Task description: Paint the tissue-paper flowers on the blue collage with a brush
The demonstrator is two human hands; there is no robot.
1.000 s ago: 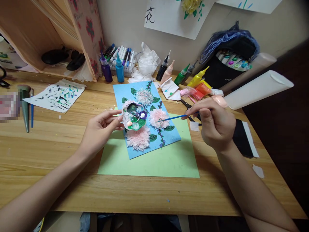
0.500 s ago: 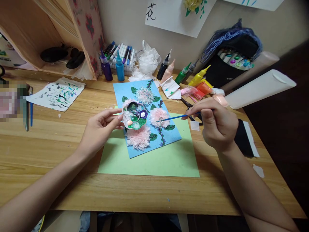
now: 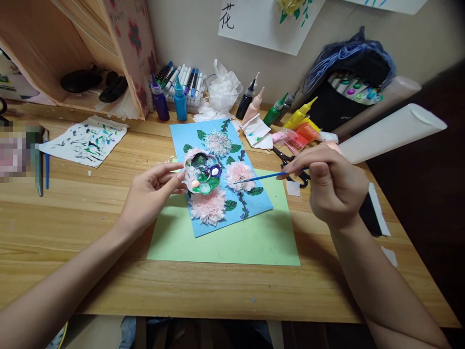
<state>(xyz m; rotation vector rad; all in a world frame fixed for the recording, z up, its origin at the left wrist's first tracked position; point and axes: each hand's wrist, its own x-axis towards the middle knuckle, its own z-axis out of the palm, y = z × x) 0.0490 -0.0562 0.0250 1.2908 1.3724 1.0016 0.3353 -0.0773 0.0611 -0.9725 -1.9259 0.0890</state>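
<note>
My left hand [image 3: 154, 189] grips the edge of a flower-shaped paint palette [image 3: 205, 188], tilted towards me, with green, purple, white and peach paint in its wells. Between the fingers of my right hand [image 3: 327, 184] is a thin blue paintbrush [image 3: 267, 176]. Its tip is at the pink paper flower [image 3: 240, 172] on the right side of a blue card [image 3: 218, 229]. The palette hides part of the card. Another pink flower [image 3: 209, 208] is below the palette, and a speckled flower [image 3: 218, 142] sits higher up, among painted green leaves.
Under the card lies a green sheet [image 3: 232, 252]. Paint bottles [image 3: 246, 99], a box of markers [image 3: 185, 82] and a bowl of tissue [image 3: 224, 87] line the wall. Black scissors [image 3: 304, 178] lie behind my right hand, near a white tube [image 3: 392, 133]. A paint-stained cloth [image 3: 87, 141] is at left.
My right hand has shifted slightly to the right with the paintbrush, whose tip stays at the right pink flower. My left hand and the palette look unmoved.
</note>
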